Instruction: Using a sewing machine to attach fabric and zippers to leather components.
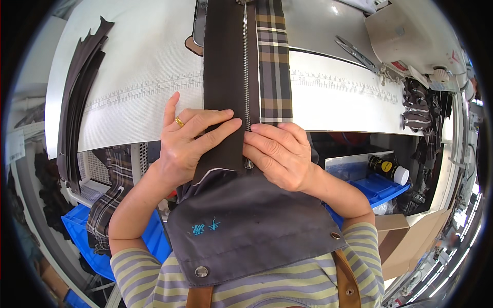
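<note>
A long dark brown fabric strip point(223, 72) lies over the table edge, with a metal zipper point(246, 82) along its right side and plaid fabric point(273, 72) beside it. My left hand point(190, 141) holds the strip near the edge: two fingers press on top, the little finger is raised and the thumb is hidden. My right hand point(280, 156) has its bent fingers on the zipper side, pinching it just below the edge. The zipper's lower end hangs below my fingers, over a dark grey apron point(251, 226).
The white ruler-marked table point(128, 56) holds dark strips point(82, 92) at left, scissors point(354, 54) and a dark bundle point(416, 108) at right. A machine point(411, 36) stands upper right. Below are blue bins point(82, 236), a white basket point(90, 169), a bottle point(385, 168) and a cardboard box point(403, 241).
</note>
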A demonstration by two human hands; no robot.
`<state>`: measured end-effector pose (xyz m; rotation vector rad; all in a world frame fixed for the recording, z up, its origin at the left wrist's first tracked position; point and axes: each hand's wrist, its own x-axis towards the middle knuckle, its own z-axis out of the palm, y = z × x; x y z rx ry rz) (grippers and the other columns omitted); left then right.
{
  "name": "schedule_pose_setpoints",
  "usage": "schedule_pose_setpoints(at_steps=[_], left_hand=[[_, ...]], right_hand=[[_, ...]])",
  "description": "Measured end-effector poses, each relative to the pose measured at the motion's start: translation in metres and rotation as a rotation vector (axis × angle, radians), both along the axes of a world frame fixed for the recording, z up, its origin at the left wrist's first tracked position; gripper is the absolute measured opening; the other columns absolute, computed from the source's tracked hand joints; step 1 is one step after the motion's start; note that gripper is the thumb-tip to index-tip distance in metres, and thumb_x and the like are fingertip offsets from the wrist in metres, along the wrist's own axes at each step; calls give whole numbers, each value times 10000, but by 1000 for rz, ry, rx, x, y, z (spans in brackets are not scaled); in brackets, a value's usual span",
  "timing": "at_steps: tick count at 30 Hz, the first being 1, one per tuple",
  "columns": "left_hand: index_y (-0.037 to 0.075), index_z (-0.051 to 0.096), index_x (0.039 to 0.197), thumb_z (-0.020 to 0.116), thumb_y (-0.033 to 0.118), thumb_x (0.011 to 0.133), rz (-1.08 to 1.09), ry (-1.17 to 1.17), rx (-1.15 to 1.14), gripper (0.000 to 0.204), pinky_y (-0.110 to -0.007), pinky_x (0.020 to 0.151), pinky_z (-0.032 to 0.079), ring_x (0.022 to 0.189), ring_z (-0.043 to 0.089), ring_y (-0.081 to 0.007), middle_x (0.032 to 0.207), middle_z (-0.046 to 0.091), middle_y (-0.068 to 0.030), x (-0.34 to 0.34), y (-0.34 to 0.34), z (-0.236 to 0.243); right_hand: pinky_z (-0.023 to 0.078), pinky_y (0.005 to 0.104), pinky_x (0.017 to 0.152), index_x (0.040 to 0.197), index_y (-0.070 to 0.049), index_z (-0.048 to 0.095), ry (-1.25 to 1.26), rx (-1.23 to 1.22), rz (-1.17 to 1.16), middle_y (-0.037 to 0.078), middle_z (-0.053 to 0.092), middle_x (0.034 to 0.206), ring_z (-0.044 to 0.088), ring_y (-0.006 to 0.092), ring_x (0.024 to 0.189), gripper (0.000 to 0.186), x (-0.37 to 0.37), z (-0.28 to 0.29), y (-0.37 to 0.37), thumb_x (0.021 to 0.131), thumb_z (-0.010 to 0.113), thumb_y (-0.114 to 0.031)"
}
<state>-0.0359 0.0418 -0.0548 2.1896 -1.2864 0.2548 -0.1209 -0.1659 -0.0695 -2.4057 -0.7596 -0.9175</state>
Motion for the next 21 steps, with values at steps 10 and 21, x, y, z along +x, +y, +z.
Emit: schedule_pose_setpoints(at_steps=[10,21], left_hand=[[140,733,1088,654,235,784,-19,-9,-18,328,-460,1154,151,913,616,-157,1088,670,-27,0,-2,-1],[104,726,1069,670,179,762,-36,58,-12,321,-491,1151,123,966,611,-169,1150,670,-22,1,-3,3]], right_hand=[[481,331,708,913,-6,707,61,-9,-9,113,687,979,655,234,964,236,-3,10,2,694,694,-89],[472,354,769,1040,-1,678,166,3,125,112,629,1145,597,258,1001,392,12,22,-20,665,680,-114]])
